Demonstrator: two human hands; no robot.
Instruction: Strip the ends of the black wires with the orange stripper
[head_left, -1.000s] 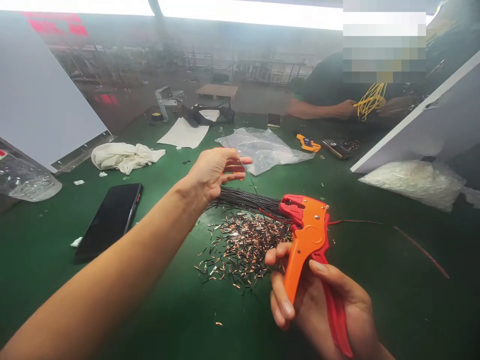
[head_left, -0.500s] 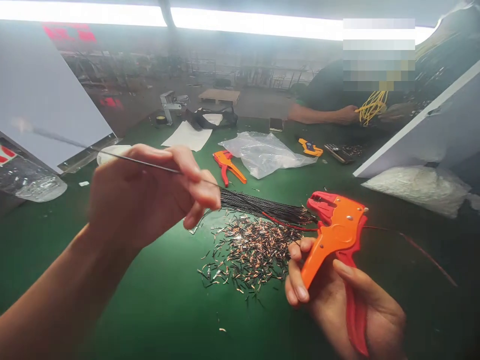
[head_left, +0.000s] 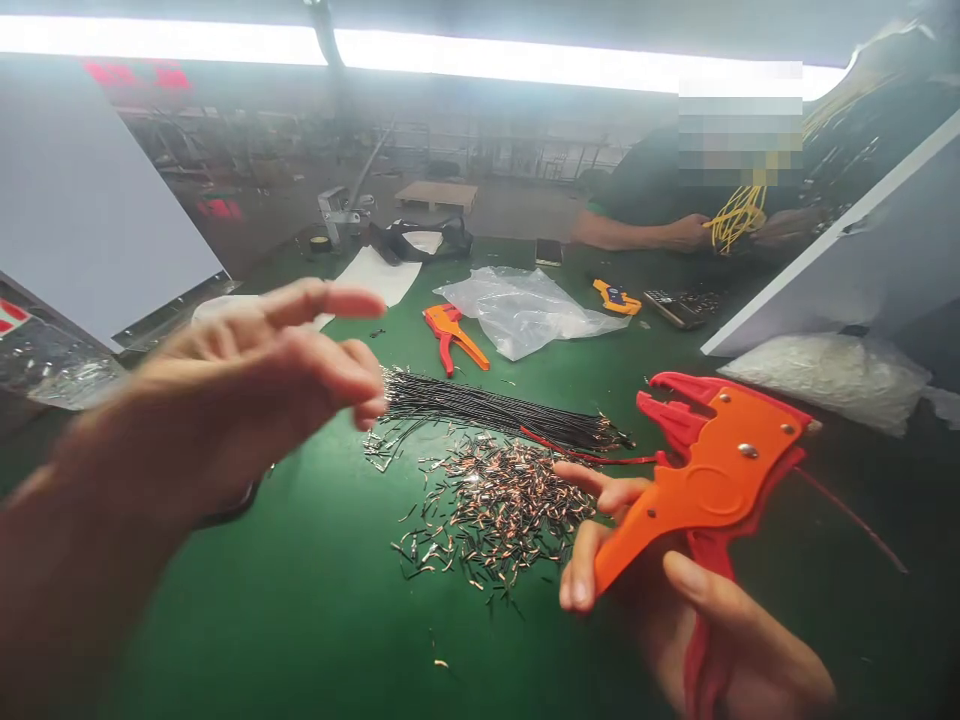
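My left hand [head_left: 300, 360] hovers over the left side of the table, blurred, with index finger stretched out and thumb apart from it; no wire shows in it. Its fingertips are just left of a bundle of black wires [head_left: 495, 402]. My right hand [head_left: 675, 590] grips the handles of an orange and red wire stripper [head_left: 720, 460], whose jaws are open and point left, with nothing between them. Left of the stripper lies a heap of short black and copper wire offcuts [head_left: 502, 500]. A red wire [head_left: 592, 456] runs between bundle and heap.
Beyond the bundle lie a second wire stripper [head_left: 453, 335], a clear plastic bag [head_left: 525, 310] and a yellow and blue tool [head_left: 616, 297]. A filled bag [head_left: 832, 375] sits at right. Across the table, a person's hand [head_left: 686, 233] holds yellow wires [head_left: 739, 220].
The black wire held in my left hand is no longer seen there. That hand has moved left and its index finger has straightened. The stripper has shifted right and nearer.
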